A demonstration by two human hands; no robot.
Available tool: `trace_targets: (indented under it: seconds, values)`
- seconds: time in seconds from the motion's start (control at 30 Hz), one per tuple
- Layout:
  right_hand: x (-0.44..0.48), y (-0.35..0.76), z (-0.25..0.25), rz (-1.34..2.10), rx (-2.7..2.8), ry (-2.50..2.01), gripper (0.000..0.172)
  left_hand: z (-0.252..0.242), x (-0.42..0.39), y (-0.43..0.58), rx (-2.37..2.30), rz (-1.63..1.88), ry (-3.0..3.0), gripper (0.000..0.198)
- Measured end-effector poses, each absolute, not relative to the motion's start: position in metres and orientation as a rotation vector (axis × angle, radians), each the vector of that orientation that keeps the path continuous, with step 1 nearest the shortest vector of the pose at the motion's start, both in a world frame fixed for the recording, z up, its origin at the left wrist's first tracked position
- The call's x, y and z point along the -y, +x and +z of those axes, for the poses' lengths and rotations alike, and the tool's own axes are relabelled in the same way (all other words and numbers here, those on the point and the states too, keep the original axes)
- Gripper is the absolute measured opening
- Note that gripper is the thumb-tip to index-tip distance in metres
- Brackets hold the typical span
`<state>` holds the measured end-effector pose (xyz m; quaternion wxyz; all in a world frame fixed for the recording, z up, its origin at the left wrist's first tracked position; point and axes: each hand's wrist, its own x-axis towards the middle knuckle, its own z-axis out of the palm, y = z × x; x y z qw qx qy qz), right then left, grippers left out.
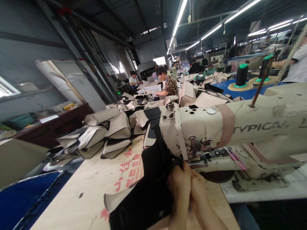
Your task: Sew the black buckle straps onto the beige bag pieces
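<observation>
A black fabric piece with a beige underside (144,204) runs from the wooden table up to the head of a sewing machine (199,127) marked "TYPICAL". My left hand (178,182) is closed on its edge, just in front of the needle area. Pressed against it on the right, my right hand (198,187) is also closed at the same edge, its fingertips partly hidden. The needle and presser foot are mostly covered by the machine head and my fingers.
Beige, black-edged sewn pieces (117,126) are heaped behind and left on the wooden table (96,188). A black thread cone (241,76) stands behind the machine. Pink-handled snips (236,159) lie on the machine. A blue bin (26,198) is at lower left. Other people work farther back.
</observation>
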<state>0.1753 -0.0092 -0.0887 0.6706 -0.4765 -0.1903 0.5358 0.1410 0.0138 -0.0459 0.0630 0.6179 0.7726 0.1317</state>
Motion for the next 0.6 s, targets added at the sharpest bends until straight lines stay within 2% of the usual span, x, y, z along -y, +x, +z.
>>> trace_targets:
  seconds: [0.17,0.27,0.5,0.6]
  values:
    - [0.008,0.183,-0.096,1.25,0.553,-1.125,0.046,-0.055,-0.024,0.132,-2.259,0.444,1.88,0.045]
    - [0.011,0.19,-0.1,1.175,0.65,-1.221,0.042,-0.058,-0.029,0.127,-2.238,0.473,1.744,0.049]
    - [0.014,0.203,-0.103,0.592,1.223,-1.522,0.028,-0.063,-0.032,0.124,-2.148,0.437,1.797,0.047]
    - [0.011,0.204,-0.103,0.514,1.324,-1.599,0.025,-0.069,-0.031,0.122,-2.138,0.487,1.879,0.046]
